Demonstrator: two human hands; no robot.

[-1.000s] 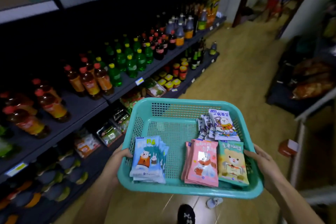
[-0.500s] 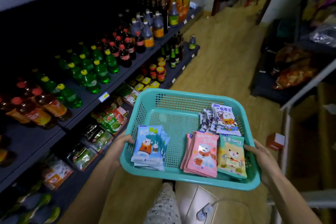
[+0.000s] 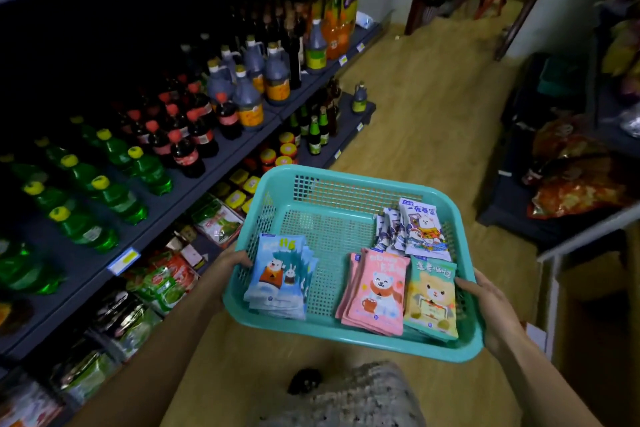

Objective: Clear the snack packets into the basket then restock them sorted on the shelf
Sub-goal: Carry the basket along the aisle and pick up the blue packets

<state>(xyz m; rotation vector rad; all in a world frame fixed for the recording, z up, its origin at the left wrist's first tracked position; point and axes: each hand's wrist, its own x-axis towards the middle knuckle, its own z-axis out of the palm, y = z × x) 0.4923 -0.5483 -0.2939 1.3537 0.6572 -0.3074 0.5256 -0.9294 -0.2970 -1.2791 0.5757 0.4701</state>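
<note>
I carry a teal plastic basket (image 3: 332, 184) in front of me over the aisle floor. My left hand (image 3: 230, 263) grips its left rim, and my right hand (image 3: 485, 305) grips its right rim. Inside lie sorted stacks of snack packets: blue ones (image 3: 278, 277) at the left, pink ones (image 3: 375, 291) in the middle front, a green-yellow one (image 3: 431, 295) at the right front, and white-purple ones (image 3: 415, 229) at the back right.
A dark shelf unit (image 3: 221, 163) runs along the left with green bottles (image 3: 104, 191), cola bottles (image 3: 187, 142), sauce jugs (image 3: 249, 94) and packaged goods (image 3: 162, 281) below. Bagged goods (image 3: 575, 184) sit on a rack at the right. The wooden floor (image 3: 426, 107) leads to a doorway.
I have walked forward along the aisle with the basket; the shelves have slid backward past me. Both hands keep the same grip and the packets have not shifted.
</note>
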